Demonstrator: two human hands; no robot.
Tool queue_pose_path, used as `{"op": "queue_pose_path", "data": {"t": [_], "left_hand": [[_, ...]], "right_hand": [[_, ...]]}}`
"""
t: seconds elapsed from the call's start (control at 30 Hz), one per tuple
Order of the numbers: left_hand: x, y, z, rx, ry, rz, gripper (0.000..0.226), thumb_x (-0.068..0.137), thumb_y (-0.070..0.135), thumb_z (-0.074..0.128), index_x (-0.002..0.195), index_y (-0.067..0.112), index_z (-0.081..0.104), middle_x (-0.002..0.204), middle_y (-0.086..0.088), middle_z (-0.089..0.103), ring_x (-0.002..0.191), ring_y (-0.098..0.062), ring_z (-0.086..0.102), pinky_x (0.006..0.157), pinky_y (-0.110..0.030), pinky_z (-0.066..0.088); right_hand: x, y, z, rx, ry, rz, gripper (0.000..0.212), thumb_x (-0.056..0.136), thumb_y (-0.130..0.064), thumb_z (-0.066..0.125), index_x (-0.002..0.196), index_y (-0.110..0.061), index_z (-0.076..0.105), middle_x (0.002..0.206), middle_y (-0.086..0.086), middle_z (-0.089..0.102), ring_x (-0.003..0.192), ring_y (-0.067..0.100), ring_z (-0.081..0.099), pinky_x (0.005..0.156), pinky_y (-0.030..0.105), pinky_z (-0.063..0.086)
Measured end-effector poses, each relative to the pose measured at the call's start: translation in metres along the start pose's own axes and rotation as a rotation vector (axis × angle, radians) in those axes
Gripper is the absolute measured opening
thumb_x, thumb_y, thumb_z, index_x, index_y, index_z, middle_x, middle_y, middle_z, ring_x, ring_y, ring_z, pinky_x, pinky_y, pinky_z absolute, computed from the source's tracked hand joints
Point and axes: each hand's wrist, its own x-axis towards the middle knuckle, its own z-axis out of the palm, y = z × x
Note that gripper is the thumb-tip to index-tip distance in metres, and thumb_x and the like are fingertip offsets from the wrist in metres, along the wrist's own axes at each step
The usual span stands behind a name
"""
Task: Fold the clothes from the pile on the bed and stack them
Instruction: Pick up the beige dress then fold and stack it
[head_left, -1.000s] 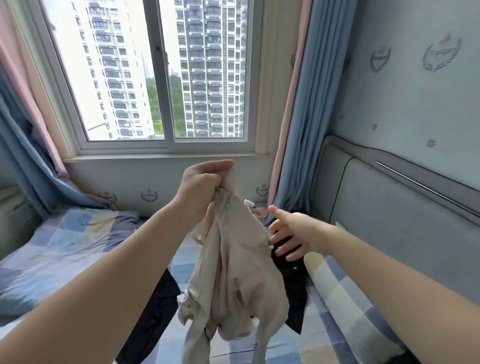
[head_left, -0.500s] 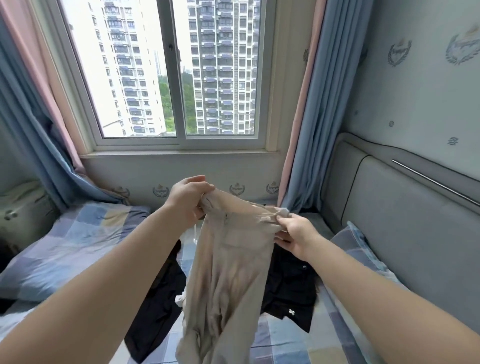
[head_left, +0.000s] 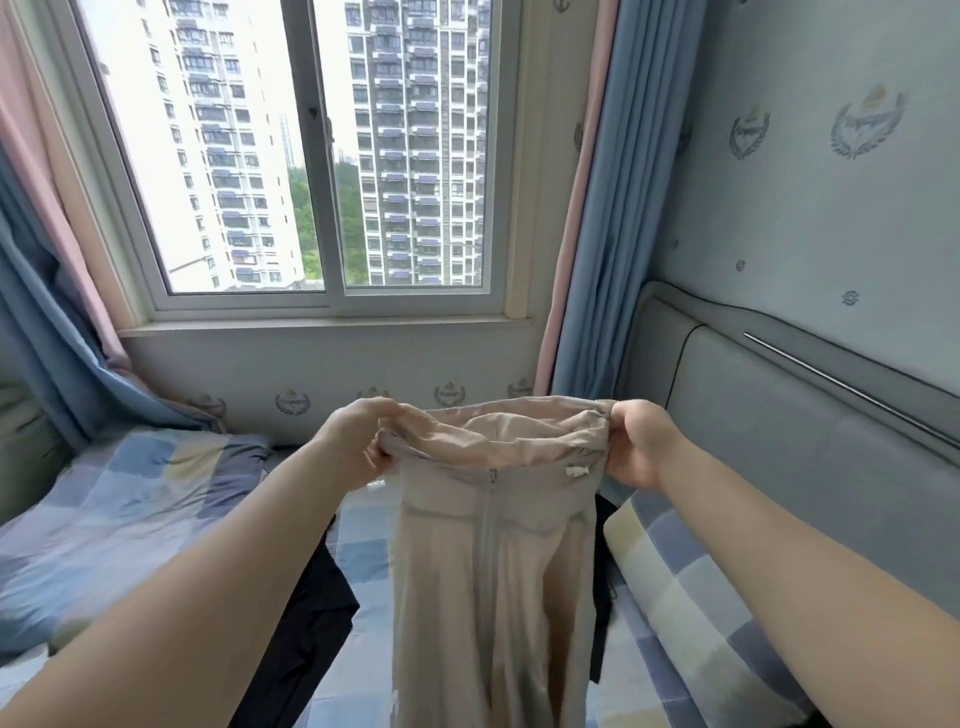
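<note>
One beige zip-front garment (head_left: 493, 571), hung straight, top edge pinched by left hand (head_left: 358, 441) at 9 o'clock, right hand (head_left: 639, 447) at 3.

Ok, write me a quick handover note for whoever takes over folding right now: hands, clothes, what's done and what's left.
Left hand grips one top corner of the beige zip-up garment; right hand grips the other, so it hangs spread above the bed.
Black clothes lie unfolded on the bed beneath it.
Done: no folded stack in view.
Left: lay the beige piece flat, fold it, then fold the black clothes and stack.
</note>
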Motion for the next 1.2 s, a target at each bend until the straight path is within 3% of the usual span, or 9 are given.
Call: {"op": "queue_pose_path", "data": {"t": [0.1, 0.17, 0.3, 0.43, 0.6, 0.77, 0.9, 1.03, 1.2], "left_hand": [[0.004, 0.001, 0.007, 0.043, 0.058, 0.092, 0.021, 0.089, 0.001, 0.066, 0.09, 0.021, 0.061, 0.086, -0.004, 0.064, 0.067, -0.016, 0.057, 0.051, -0.022, 0.04], [0.007, 0.0, 0.008, 0.234, 0.115, 0.193, 0.035, 0.084, 0.0, 0.071, 0.11, 0.021, 0.061, 0.1, -0.006, 0.067, 0.08, -0.02, 0.063, 0.059, -0.026, 0.045], [0.003, 0.005, 0.0, 0.805, 0.363, 0.435, 0.035, 0.084, -0.002, 0.058, 0.113, 0.017, 0.059, 0.107, -0.005, 0.063, 0.095, -0.024, 0.059, 0.075, -0.029, 0.044], [0.004, 0.011, -0.009, 1.002, 0.386, 0.376, 0.026, 0.083, 0.004, 0.054, 0.105, 0.016, 0.06, 0.1, -0.006, 0.063, 0.093, -0.028, 0.062, 0.08, -0.037, 0.055], [-0.004, 0.018, -0.014, 0.76, -0.037, 0.1, 0.009, 0.091, 0.012, 0.069, 0.089, 0.004, 0.068, 0.056, -0.003, 0.049, 0.047, -0.017, 0.048, 0.05, -0.028, 0.048], [0.0, 0.025, -0.026, 0.839, 0.109, 0.25, 0.021, 0.097, 0.008, 0.049, 0.092, 0.013, 0.068, 0.07, -0.008, 0.061, 0.059, -0.021, 0.061, 0.062, -0.037, 0.06], [-0.001, 0.028, -0.031, 1.054, 0.23, 0.353, 0.037, 0.084, -0.002, 0.038, 0.097, 0.02, 0.065, 0.083, -0.012, 0.064, 0.062, -0.024, 0.061, 0.041, -0.026, 0.049], [0.005, 0.038, -0.042, 0.926, 0.249, 0.314, 0.042, 0.083, -0.005, 0.035, 0.094, 0.021, 0.066, 0.089, -0.014, 0.064, 0.073, -0.029, 0.064, 0.047, -0.031, 0.054], [-0.004, 0.06, -0.054, 0.477, 0.112, 0.115, 0.051, 0.097, -0.001, 0.022, 0.098, 0.01, 0.072, 0.078, -0.014, 0.065, 0.063, -0.024, 0.061, 0.048, -0.03, 0.055]], "right_hand": [[-0.01, -0.006, -0.005, -0.185, -0.187, 0.108, 0.043, 0.101, -0.029, 0.048, 0.111, 0.003, 0.074, 0.105, 0.025, 0.069, 0.091, 0.035, 0.065, 0.085, 0.043, 0.053], [-0.014, -0.01, -0.007, -0.452, -0.21, 0.104, 0.028, 0.094, -0.018, 0.067, 0.115, 0.0, 0.072, 0.104, 0.022, 0.07, 0.083, 0.029, 0.069, 0.069, 0.035, 0.06], [0.004, -0.014, -0.018, -1.026, 0.258, -0.239, 0.011, 0.091, -0.009, 0.063, 0.083, -0.013, 0.07, 0.079, 0.007, 0.065, 0.07, 0.022, 0.06, 0.058, 0.028, 0.049], [0.018, -0.022, -0.015, -0.714, 0.304, -0.26, 0.007, 0.097, -0.012, 0.058, 0.09, -0.014, 0.06, 0.087, 0.01, 0.059, 0.075, 0.023, 0.053, 0.061, 0.035, 0.047], [0.006, -0.033, -0.01, -0.639, -0.089, -0.17, 0.012, 0.089, -0.011, 0.074, 0.098, -0.012, 0.066, 0.079, 0.004, 0.064, 0.068, 0.017, 0.058, 0.057, 0.03, 0.047], [0.008, -0.039, -0.007, -1.18, 0.15, -0.495, 0.012, 0.092, -0.009, 0.061, 0.087, -0.019, 0.066, 0.08, 0.004, 0.065, 0.074, 0.02, 0.058, 0.061, 0.029, 0.044], [0.007, -0.042, 0.003, -1.426, 0.21, -0.531, 0.021, 0.09, -0.009, 0.05, 0.09, -0.025, 0.063, 0.087, -0.003, 0.066, 0.079, 0.02, 0.062, 0.068, 0.036, 0.053], [0.003, -0.041, 0.022, -0.889, 0.001, -0.274, 0.037, 0.097, 0.0, 0.033, 0.096, -0.007, 0.069, 0.07, 0.007, 0.055, 0.05, 0.021, 0.047, 0.046, 0.027, 0.039], [-0.003, -0.042, 0.05, -0.454, -0.173, -0.104, 0.022, 0.104, -0.009, 0.04, 0.107, -0.004, 0.062, 0.083, 0.018, 0.068, 0.067, 0.032, 0.07, 0.058, 0.037, 0.058]]}}
